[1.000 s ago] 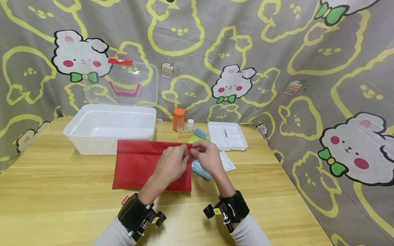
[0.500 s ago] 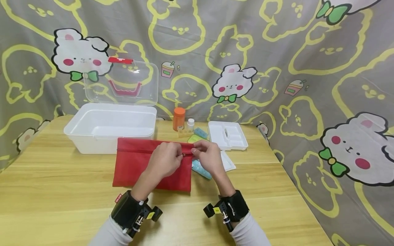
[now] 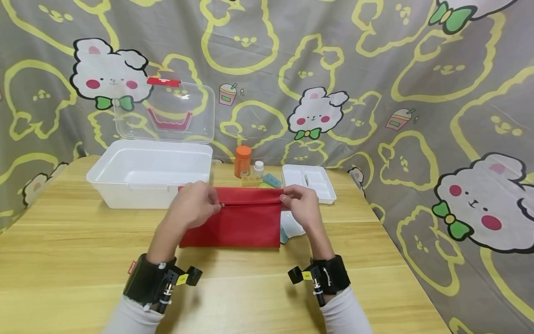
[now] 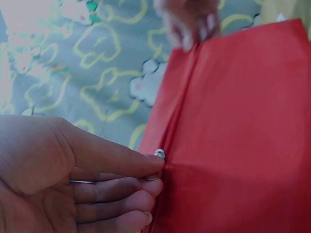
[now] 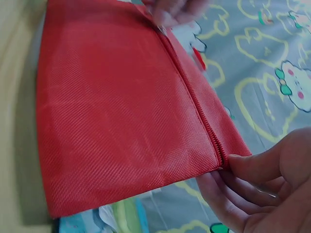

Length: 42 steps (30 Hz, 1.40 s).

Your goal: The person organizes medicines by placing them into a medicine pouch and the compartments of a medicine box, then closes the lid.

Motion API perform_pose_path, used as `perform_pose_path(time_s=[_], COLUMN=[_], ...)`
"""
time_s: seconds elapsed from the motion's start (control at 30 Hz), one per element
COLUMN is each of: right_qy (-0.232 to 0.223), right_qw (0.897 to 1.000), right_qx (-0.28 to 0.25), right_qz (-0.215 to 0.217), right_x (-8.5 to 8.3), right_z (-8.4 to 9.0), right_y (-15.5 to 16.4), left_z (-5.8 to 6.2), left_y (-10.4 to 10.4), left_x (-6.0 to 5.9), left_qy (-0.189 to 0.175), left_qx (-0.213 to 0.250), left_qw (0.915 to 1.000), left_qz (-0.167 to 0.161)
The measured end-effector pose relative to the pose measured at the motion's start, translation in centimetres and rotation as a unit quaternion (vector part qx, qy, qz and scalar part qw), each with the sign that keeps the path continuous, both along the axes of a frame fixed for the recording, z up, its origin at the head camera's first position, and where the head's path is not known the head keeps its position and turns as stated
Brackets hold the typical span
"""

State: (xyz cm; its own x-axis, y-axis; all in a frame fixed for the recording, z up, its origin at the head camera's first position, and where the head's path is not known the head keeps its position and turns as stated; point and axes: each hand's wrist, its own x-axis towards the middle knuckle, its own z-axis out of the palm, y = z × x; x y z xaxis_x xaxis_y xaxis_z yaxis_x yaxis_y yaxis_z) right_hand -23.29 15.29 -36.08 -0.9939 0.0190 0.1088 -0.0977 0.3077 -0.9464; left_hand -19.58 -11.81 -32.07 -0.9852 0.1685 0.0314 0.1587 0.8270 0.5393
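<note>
A flat red zippered pouch (image 3: 246, 225) is held up over the table in front of me. My left hand (image 3: 192, 206) pinches the zipper pull (image 4: 159, 154) between thumb and forefinger, left of the pouch's middle. At the upper right corner, my right hand (image 3: 302, 204) grips the pouch fabric by the zipper's end. In the right wrist view the zipper (image 5: 194, 102) runs straight between the two hands, its teeth showing. The left hand covers the pouch's upper left part. What the pouch holds is hidden.
Behind the pouch stands a white box (image 3: 137, 197) with its clear lid (image 3: 164, 113) raised. Farther right are an orange bottle (image 3: 243, 162), a small white bottle (image 3: 258, 169), a blue item (image 3: 272, 180) and a white divided tray (image 3: 321, 181). Packets (image 3: 289, 225) lie partly behind the pouch.
The left hand has drawn the zipper pull leftward along the zipper, away from the right hand. The pouch and right hand have shifted right. The right hand keeps its grip on the corner.
</note>
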Motion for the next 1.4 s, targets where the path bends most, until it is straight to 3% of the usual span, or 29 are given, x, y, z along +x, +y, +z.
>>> perform_pose_path(time_s=[0.13, 0.43, 0.83, 1.27, 1.4], right_qy=[-0.007, -0.017, -0.019, 0.017, 0.023], right_qw=[1.0, 0.999, 0.998, 0.999, 0.998], right_qx=[0.001, 0.008, 0.028, 0.037, 0.045], right_qz=[-0.01, -0.048, -0.049, -0.035, -0.035], right_x=[-0.4, -0.8, -0.6, -0.2, 0.0], right_z=[0.3, 0.7, 0.7, 0.9, 1.0], right_y=[1.3, 3.4, 2.8, 1.9, 1.9], left_z=[0.4, 0.4, 0.3, 0.4, 0.4], left_y=[-1.7, -4.9, -4.7, -4.6, -4.4], left_x=[0.0, -0.1, -0.3, -0.4, -0.4], left_qy=[-0.028, -0.011, -0.029, -0.056, -0.03], left_qx=[0.01, 0.024, 0.006, 0.005, 0.018], left_qw=[0.9995, 0.999, 0.9988, 0.9975, 0.9977], left_qz=[0.013, 0.035, 0.039, 0.043, 0.059])
